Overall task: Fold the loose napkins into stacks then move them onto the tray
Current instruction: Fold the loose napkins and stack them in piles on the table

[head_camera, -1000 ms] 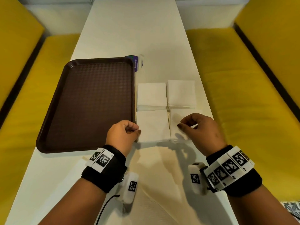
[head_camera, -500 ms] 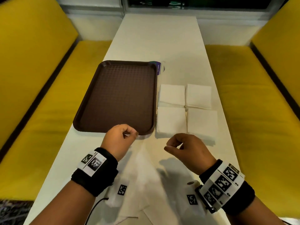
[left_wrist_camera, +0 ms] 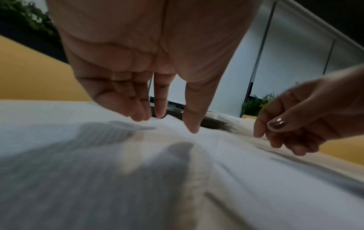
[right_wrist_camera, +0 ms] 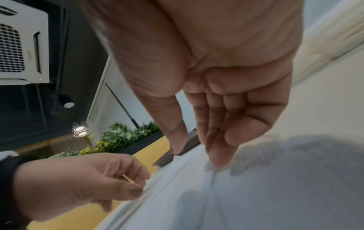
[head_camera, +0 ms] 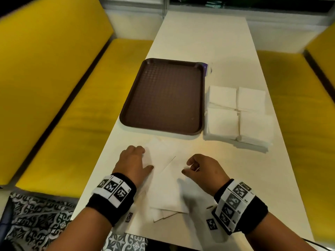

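A brown tray (head_camera: 163, 98) lies bare in the middle of the white table. Right of it sit folded white napkin stacks (head_camera: 237, 115) in a two-by-two block. Several loose napkins (head_camera: 166, 189) lie spread and overlapping near the table's front edge. My left hand (head_camera: 146, 158) is over their left side, fingers pointing down and holding nothing; in the left wrist view the left hand (left_wrist_camera: 167, 124) has its thumb tip at the napkin surface (left_wrist_camera: 197, 171). My right hand (head_camera: 186, 167) hovers over their right side with loosely curled, empty fingers. In the right wrist view the right hand (right_wrist_camera: 197, 157) reaches down to the napkin (right_wrist_camera: 256, 194).
A small purple-labelled item (head_camera: 206, 68) pokes out behind the tray's far right corner. Yellow bench seats (head_camera: 81, 105) run along both sides of the narrow table (head_camera: 208, 38). The front table edge lies just below my wrists.
Both hands have drawn back from the near pair of folded stacks to the loose napkins by the front edge. The fingers have uncurled somewhat.
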A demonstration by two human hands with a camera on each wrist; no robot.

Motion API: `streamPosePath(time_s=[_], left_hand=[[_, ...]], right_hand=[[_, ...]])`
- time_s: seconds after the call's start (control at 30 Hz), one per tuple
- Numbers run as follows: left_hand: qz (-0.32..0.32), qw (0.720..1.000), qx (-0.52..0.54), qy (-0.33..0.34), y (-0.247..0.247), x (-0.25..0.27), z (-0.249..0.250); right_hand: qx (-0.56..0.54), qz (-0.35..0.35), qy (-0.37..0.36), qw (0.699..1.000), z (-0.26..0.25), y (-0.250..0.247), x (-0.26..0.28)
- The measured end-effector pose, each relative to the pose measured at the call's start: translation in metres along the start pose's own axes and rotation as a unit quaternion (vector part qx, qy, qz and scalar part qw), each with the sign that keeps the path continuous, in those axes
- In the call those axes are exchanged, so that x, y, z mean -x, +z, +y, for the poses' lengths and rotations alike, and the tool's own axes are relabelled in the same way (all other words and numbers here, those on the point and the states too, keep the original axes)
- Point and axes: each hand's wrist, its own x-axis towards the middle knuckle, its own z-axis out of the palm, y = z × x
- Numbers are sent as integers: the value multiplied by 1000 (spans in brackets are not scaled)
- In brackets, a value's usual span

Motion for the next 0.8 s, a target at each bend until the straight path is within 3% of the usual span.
streamPosePath(time_s=[0.2, 0.47, 0.8], left_hand=[[-23, 998, -53, -28, -2, -5, -9], [-26, 995, -87, -40, -13, -6, -9], [8, 998, 64, -18, -33, -6, -25]], right_hand=[[43, -23, -46, 998, -18, 24, 7], [30, 7, -27, 999, -19, 34, 5], [14, 21, -24, 999, -14, 39, 5]])
